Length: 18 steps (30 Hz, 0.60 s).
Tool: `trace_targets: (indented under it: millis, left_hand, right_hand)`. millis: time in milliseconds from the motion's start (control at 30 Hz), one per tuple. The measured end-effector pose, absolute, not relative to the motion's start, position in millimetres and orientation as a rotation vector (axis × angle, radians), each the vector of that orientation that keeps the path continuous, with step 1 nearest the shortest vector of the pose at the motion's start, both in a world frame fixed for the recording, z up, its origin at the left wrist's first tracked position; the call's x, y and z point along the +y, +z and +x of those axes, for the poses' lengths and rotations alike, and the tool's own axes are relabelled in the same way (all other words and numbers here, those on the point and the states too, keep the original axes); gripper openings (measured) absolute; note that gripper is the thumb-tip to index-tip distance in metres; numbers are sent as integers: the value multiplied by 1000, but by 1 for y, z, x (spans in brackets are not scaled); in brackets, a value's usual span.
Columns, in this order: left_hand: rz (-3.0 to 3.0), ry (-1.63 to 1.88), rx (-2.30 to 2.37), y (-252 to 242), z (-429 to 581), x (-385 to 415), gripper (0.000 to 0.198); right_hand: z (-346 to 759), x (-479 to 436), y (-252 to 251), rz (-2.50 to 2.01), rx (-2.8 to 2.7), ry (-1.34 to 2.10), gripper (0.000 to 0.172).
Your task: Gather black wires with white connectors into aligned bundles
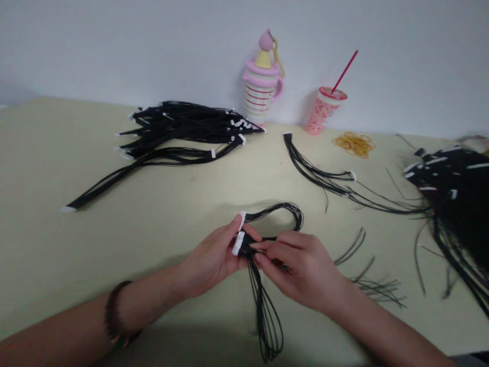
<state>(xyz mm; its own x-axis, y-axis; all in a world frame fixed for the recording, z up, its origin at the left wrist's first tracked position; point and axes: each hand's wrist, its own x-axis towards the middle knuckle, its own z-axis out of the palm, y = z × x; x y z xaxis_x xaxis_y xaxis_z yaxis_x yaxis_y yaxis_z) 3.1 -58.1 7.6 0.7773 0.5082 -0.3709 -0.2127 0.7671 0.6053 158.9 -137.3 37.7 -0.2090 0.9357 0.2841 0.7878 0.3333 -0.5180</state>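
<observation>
My left hand pinches a small black wire harness at its white connector strips, with the thumb and fingers around them. My right hand grips the black wires just beside the connectors, its fingertips touching the left hand's fingers. One loop of thin wires arcs up behind my hands, and a longer loop hangs down toward the table's near edge. A dark beaded bracelet circles my left wrist.
On the pale green table lie a large bundle of white-tipped black wires, a smaller bunch, loose wires, and a blurred heap. Rubber bands, a pink cup with straw, and a striped novelty mug stand near the wall.
</observation>
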Motion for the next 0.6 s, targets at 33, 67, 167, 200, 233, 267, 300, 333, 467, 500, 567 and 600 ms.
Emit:
trace_targets:
  millis: [33, 67, 167, 200, 233, 267, 300, 333, 467, 500, 567, 600]
  left_hand:
    - [569, 409, 555, 8, 3, -58, 39]
    - [567, 405, 557, 8, 3, -57, 38]
    - [576, 392, 540, 9, 3, -55, 25]
    - [585, 391, 526, 9, 3, -55, 20]
    - [593, 388, 508, 9, 2, -55, 17]
    - [599, 386, 489, 9, 1, -55, 16]
    - [600, 382, 472, 9, 0, -54, 17]
    - [599, 378, 460, 9, 0, -54, 18]
    - [599, 376, 450, 7, -2, -54, 18]
    - [607, 377, 450, 7, -2, -54, 18]
    - [634, 368, 451, 7, -2, -55, 21]
    - [651, 360, 452, 8, -2, -55, 22]
  right_hand:
    - [159, -137, 33, -1544, -2060, 360, 20]
    - [159, -136, 30, -1566, -2057, 368, 21]
    - [162, -136, 26, -1566, -2056, 403, 22]
    - [162, -137, 26, -1559, -2057, 423, 22]
    - [162, -137, 27, -1552, -2053, 446, 22]
    - [162, -138, 29, -1544, -2042, 470, 21]
    - [162, -138, 30, -1536, -2026, 496, 20]
    - [162, -138, 32, -1530, -2009, 521, 19]
    - [162, -138, 37, -1516, -1991, 577, 16]
    - [161, -137, 38, -1525, -1991, 578, 16]
    - [161, -136, 40, -1553, -1986, 594, 16]
    - [162, -135, 41, -1570, -1978, 623, 15]
